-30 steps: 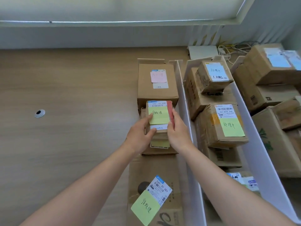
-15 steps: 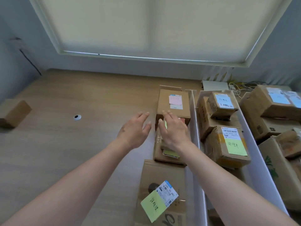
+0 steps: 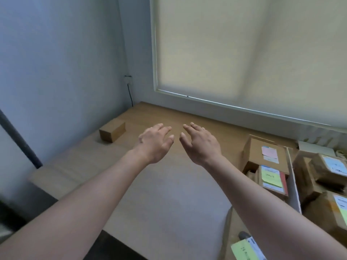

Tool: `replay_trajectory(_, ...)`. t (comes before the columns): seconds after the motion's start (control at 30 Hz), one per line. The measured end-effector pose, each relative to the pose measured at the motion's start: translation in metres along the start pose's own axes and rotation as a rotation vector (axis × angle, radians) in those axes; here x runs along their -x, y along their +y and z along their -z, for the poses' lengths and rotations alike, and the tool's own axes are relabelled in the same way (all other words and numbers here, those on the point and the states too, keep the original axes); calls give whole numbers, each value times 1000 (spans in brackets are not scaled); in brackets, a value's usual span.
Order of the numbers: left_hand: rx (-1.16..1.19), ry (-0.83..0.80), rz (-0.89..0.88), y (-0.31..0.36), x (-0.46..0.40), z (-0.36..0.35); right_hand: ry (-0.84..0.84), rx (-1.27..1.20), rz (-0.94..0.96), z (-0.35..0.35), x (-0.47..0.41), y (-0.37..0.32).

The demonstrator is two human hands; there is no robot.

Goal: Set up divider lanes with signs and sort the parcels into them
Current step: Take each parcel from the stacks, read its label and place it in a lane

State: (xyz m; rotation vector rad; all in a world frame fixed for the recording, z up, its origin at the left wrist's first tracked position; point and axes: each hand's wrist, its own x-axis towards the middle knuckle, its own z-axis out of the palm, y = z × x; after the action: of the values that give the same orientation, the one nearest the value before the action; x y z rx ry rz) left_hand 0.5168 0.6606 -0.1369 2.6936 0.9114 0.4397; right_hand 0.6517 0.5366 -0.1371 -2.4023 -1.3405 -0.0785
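Observation:
My left hand [image 3: 155,142] and my right hand [image 3: 200,144] hover side by side above the wooden table [image 3: 169,177], fingers straight, holding nothing. A small plain cardboard parcel [image 3: 112,131] sits alone at the table's far left, beyond my left hand. To the right, a small parcel with a yellow-green note and red edge [image 3: 273,179] lies on a stack in the left lane. Behind it stands a box with a pink note [image 3: 267,155]. A white divider [image 3: 293,184] separates this lane from parcels [image 3: 326,169] further right.
A closed roller blind [image 3: 244,53] covers the window behind the table. A blue-grey wall [image 3: 62,62] with a black cable [image 3: 129,94] bounds the left side. A large box with a yellow-green note [image 3: 242,250] lies at the near right edge.
Both hands let go of the small parcel with the yellow-green note, left it on the stack, and swung left over bare table. The view turned up and to the left.

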Motion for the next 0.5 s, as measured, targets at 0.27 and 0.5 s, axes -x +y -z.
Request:
replay_trajectory(0.27, 2, -13, 74, -164, 65, 77, -39, -70, 35, -68, 5, -182)
replay_trajectory(0.5, 29, -15, 151, -277, 76, 108, -83, -88, 57, -120, -29, -272)
